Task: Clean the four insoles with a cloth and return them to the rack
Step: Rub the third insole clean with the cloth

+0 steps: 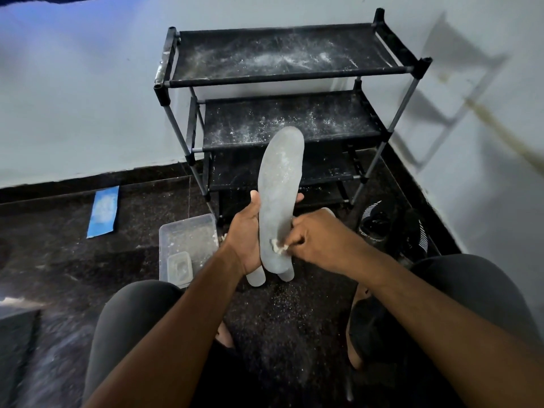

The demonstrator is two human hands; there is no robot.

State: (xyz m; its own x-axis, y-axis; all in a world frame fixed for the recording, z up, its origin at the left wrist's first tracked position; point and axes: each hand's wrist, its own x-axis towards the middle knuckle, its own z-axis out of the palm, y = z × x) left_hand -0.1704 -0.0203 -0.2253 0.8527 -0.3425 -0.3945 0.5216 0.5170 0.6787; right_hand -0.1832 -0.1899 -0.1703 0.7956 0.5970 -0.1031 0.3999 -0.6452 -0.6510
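The left hand [245, 231] grips a long grey insole [279, 198] from behind, fingers curled round its edges, holding it upright in front of the rack [282, 75]. The insole looks matte and dusty, with a rounded toe end on top. The right hand [316, 238] pinches a small crumpled white cloth [278, 246] against the insole's lower part. The ends of 2 more pale insoles [256, 278] show below it, over the speckled dark floor [288, 313]. The rack has black fabric shelves sprinkled with white powder. A clear plastic tray [188, 240] lies on the floor to the left.
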